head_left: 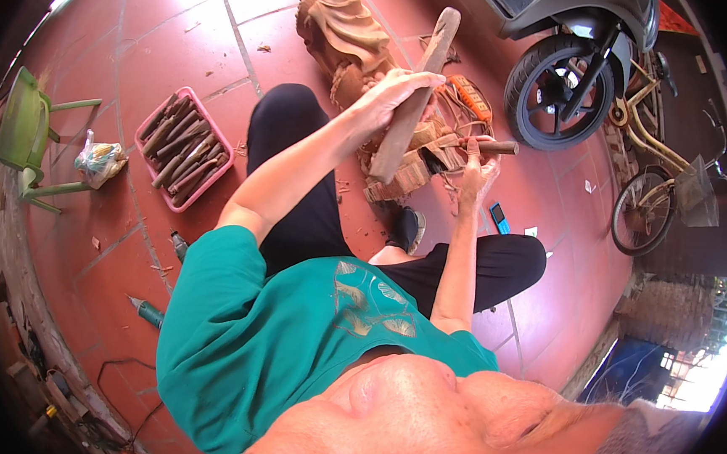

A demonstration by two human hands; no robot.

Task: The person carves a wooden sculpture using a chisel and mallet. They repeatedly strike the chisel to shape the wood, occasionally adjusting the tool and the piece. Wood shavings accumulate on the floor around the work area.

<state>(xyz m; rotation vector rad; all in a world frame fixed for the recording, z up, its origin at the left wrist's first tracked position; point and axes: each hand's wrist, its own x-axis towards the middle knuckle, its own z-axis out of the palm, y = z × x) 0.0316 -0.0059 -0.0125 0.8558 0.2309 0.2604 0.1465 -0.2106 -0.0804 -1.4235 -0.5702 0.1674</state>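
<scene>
My left hand (396, 94) is closed around a long, flat wooden mallet (407, 131), held slanting above the work. In my right hand (479, 168) is a carving chisel with a round brown wooden handle (503, 147); its handle end points right and its blade is hard to make out. Under and beyond both hands lies a carved wooden statue (345, 26) with draped folds. Its near end is a rough, blocky wooden base (402, 174). The mallet and left hand hide part of the carving.
A pink basket (228, 163) of several wooden-handled tools stands left, near a plastic bag (102, 161) and green chair (23, 124). An orange power strip (468, 97) lies by the statue. A phone (499, 217), motorbike wheel (555, 133) and bicycle (653, 207) are right.
</scene>
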